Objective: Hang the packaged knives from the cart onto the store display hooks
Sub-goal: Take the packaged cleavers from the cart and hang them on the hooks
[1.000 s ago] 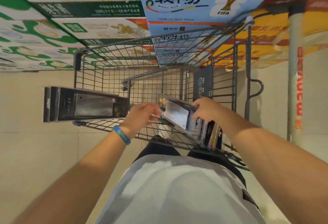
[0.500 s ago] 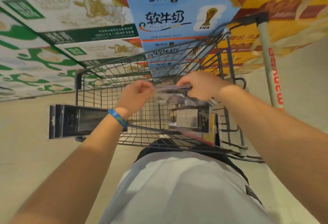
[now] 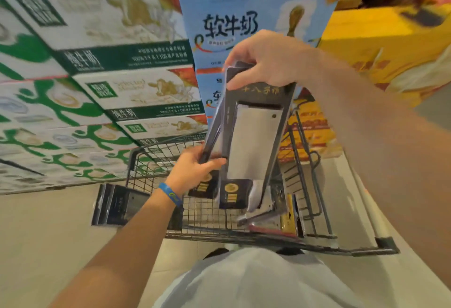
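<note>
While the fingers [image 3: 238,84] of the right hand [image 3: 266,61] were curled over the top end of the packaged knives [image 3: 253,141], pinching the dark card, the left hand [image 3: 192,171] gripped the lower edge of a pack turned edge-on at the bundle's left side. Both hands therefore held the bundle, which stood nearly upright above the cart [image 3: 268,242] and clear of its wire. To do this lift well, I judged, the packs should be kept square against each other, with the left hand steadying the bottom so nothing swung or slid loose. The right hand should then shift off the top edge, since it probably covered the hanging hole. No display hooks were in view, so a turn toward them seemed needed first. The front pack was a long dark card showing a broad, rectangular, silvery blade with a small hole near one corner, gold characters above it and a round gold seal below. More packs [image 3: 290,220] stood in the cart, and another pack [image 3: 119,204] lay across its left rim.
</note>
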